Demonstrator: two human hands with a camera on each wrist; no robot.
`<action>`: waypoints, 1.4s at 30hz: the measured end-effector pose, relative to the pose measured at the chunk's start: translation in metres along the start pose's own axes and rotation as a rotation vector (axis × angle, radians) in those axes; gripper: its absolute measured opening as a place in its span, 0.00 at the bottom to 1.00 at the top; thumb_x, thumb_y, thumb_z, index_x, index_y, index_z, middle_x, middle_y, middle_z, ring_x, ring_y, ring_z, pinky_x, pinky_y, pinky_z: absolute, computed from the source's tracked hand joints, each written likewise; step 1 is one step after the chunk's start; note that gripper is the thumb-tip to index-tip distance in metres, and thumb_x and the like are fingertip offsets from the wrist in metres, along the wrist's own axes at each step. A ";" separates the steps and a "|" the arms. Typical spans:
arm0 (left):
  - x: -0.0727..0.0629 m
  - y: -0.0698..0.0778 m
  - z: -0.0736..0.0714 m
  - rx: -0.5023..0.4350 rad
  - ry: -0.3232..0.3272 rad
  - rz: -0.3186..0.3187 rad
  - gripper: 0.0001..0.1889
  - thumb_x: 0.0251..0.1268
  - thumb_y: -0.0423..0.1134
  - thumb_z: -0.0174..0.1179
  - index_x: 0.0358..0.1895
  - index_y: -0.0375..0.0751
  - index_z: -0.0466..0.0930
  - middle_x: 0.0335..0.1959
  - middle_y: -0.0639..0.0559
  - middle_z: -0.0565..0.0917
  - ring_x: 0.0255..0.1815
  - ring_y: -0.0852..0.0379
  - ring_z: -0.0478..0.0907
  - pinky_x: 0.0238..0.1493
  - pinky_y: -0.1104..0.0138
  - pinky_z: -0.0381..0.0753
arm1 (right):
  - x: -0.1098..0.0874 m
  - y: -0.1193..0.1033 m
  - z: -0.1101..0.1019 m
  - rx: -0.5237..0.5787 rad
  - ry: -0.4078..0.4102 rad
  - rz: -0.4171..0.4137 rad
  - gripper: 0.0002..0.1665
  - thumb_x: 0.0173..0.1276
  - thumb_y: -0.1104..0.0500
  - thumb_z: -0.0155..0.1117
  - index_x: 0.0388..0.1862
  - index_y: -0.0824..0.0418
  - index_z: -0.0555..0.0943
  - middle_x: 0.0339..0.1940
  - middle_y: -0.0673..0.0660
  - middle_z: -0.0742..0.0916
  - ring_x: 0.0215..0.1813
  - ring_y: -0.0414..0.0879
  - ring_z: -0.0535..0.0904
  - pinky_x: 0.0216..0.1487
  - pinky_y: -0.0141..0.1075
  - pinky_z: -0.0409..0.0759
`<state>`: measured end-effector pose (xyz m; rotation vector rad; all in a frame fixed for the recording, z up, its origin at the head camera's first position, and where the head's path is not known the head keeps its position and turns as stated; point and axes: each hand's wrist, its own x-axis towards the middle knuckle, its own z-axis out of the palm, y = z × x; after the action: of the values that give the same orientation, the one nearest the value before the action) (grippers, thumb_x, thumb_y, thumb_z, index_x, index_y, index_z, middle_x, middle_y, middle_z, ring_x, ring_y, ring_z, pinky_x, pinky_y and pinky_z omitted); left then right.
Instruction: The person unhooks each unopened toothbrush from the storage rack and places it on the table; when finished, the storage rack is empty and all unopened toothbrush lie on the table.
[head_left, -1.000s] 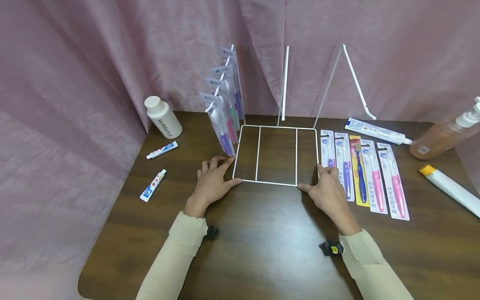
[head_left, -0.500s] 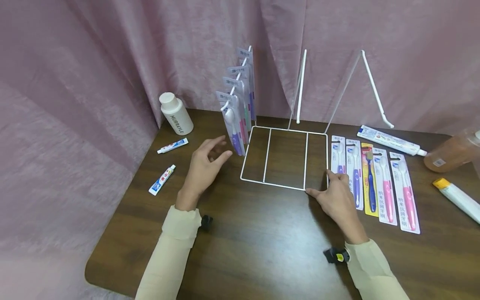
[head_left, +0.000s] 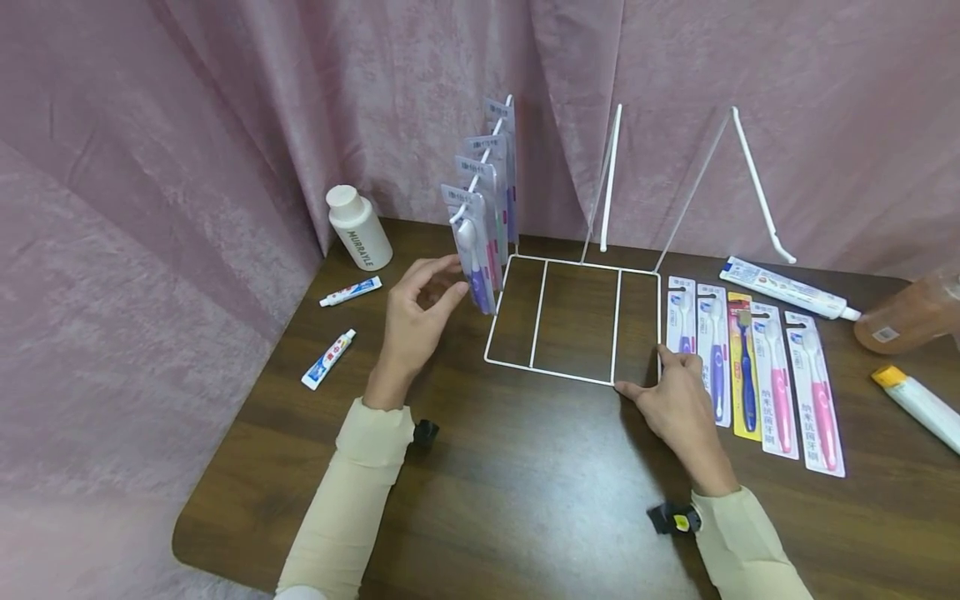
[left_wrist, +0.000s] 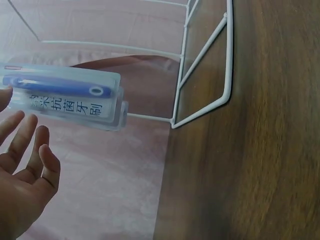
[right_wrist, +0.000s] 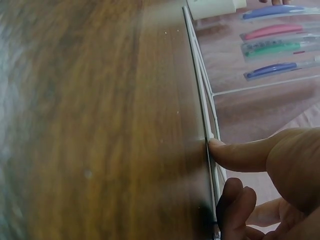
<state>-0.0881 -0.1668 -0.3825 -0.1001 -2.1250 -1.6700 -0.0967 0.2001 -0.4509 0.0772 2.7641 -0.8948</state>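
A white wire display rack (head_left: 573, 377) stands on the table, with three upright prongs at its back. Several packaged toothbrushes (head_left: 480, 271) hang in a row from its left prong. My left hand (head_left: 412, 321) is beside the front pack, thumb and fingers bent and apart; whether the fingertips touch it I cannot tell. In the left wrist view, the pack's lower end (left_wrist: 70, 95) sticks out past the fingers. My right hand (head_left: 675, 400) grips the rack's front right corner, its thumb (right_wrist: 240, 155) against the front bar in the right wrist view.
Several packaged toothbrushes (head_left: 776, 379) lie right of the rack. Behind them are a toothpaste tube (head_left: 787, 287) and a pump bottle (head_left: 903, 312); a yellow-capped tube (head_left: 918, 408) lies further right. On the left are a white bottle (head_left: 362, 233) and two small toothpaste tubes (head_left: 350, 292).
My left hand has let go of the rack's front left corner and moved up and left to the hanging toothbrush packs. My right hand stays at its corner. The head view has shifted.
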 end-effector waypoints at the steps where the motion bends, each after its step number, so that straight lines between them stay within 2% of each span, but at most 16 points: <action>1: 0.000 0.000 0.001 -0.003 0.001 0.001 0.19 0.77 0.29 0.72 0.67 0.31 0.89 0.59 0.33 0.89 0.47 0.65 0.85 0.45 0.71 0.79 | 0.000 0.000 0.000 -0.001 0.000 -0.001 0.67 0.69 0.40 0.85 0.91 0.74 0.62 0.81 0.86 0.68 0.68 0.82 0.79 0.67 0.72 0.81; 5: 0.000 0.000 0.003 -0.012 0.006 -0.003 0.16 0.79 0.30 0.71 0.65 0.30 0.90 0.58 0.34 0.89 0.47 0.66 0.85 0.46 0.68 0.81 | -0.004 -0.007 -0.002 0.002 -0.009 0.015 0.66 0.70 0.41 0.84 0.91 0.75 0.61 0.81 0.86 0.68 0.67 0.82 0.79 0.66 0.72 0.81; 12: -0.001 0.001 0.007 -0.051 0.044 0.011 0.09 0.78 0.28 0.70 0.54 0.29 0.92 0.53 0.37 0.91 0.50 0.66 0.83 0.48 0.73 0.80 | -0.012 -0.019 -0.008 0.000 -0.033 0.041 0.64 0.74 0.44 0.81 0.91 0.76 0.58 0.83 0.87 0.66 0.69 0.83 0.79 0.69 0.72 0.79; 16: 0.000 0.003 0.009 -0.056 0.065 0.028 0.06 0.78 0.27 0.71 0.50 0.28 0.93 0.48 0.35 0.93 0.43 0.63 0.83 0.45 0.72 0.81 | -0.013 -0.019 -0.007 -0.001 -0.035 0.045 0.64 0.75 0.45 0.81 0.92 0.76 0.58 0.83 0.86 0.65 0.67 0.81 0.79 0.67 0.72 0.80; 20: -0.001 0.004 0.009 -0.019 0.080 0.023 0.06 0.78 0.27 0.71 0.49 0.25 0.92 0.46 0.28 0.93 0.37 0.62 0.82 0.41 0.72 0.79 | -0.014 -0.020 -0.007 -0.005 -0.044 0.051 0.64 0.76 0.45 0.81 0.92 0.76 0.57 0.83 0.86 0.65 0.64 0.77 0.78 0.65 0.70 0.81; 25: -0.001 0.008 0.011 -0.014 0.088 0.024 0.06 0.76 0.27 0.73 0.48 0.26 0.93 0.45 0.29 0.94 0.36 0.64 0.83 0.42 0.73 0.80 | -0.014 -0.020 -0.006 -0.011 -0.044 0.058 0.63 0.76 0.46 0.81 0.92 0.77 0.57 0.83 0.86 0.65 0.62 0.76 0.78 0.63 0.69 0.81; 32: -0.004 0.015 0.017 -0.030 0.039 0.048 0.05 0.76 0.27 0.72 0.47 0.26 0.93 0.44 0.28 0.94 0.38 0.60 0.84 0.44 0.73 0.82 | -0.012 -0.019 -0.007 -0.006 -0.030 0.052 0.64 0.74 0.45 0.81 0.92 0.76 0.58 0.83 0.86 0.66 0.61 0.76 0.79 0.61 0.68 0.82; 36: -0.005 0.018 0.019 -0.035 0.004 0.048 0.06 0.78 0.27 0.71 0.49 0.25 0.92 0.44 0.28 0.93 0.38 0.63 0.84 0.44 0.73 0.83 | -0.012 -0.016 -0.006 -0.005 -0.008 0.043 0.63 0.72 0.45 0.82 0.91 0.76 0.60 0.81 0.86 0.68 0.58 0.73 0.80 0.58 0.66 0.83; 39: -0.006 0.019 0.020 -0.031 -0.034 0.038 0.07 0.79 0.28 0.70 0.50 0.26 0.92 0.46 0.30 0.93 0.40 0.62 0.84 0.45 0.73 0.84 | -0.012 -0.017 -0.006 -0.003 -0.015 0.051 0.64 0.73 0.44 0.82 0.91 0.75 0.60 0.81 0.85 0.67 0.60 0.75 0.80 0.60 0.67 0.83; 42: -0.009 0.019 0.020 -0.014 -0.076 0.022 0.07 0.79 0.28 0.70 0.51 0.27 0.92 0.47 0.31 0.93 0.42 0.56 0.85 0.47 0.71 0.86 | -0.011 -0.017 -0.005 -0.004 -0.028 0.058 0.64 0.74 0.44 0.82 0.92 0.74 0.59 0.82 0.86 0.66 0.62 0.78 0.79 0.62 0.70 0.82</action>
<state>-0.0798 -0.1411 -0.3720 -0.1939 -2.1603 -1.6934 -0.0890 0.1892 -0.4346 0.1422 2.7231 -0.8688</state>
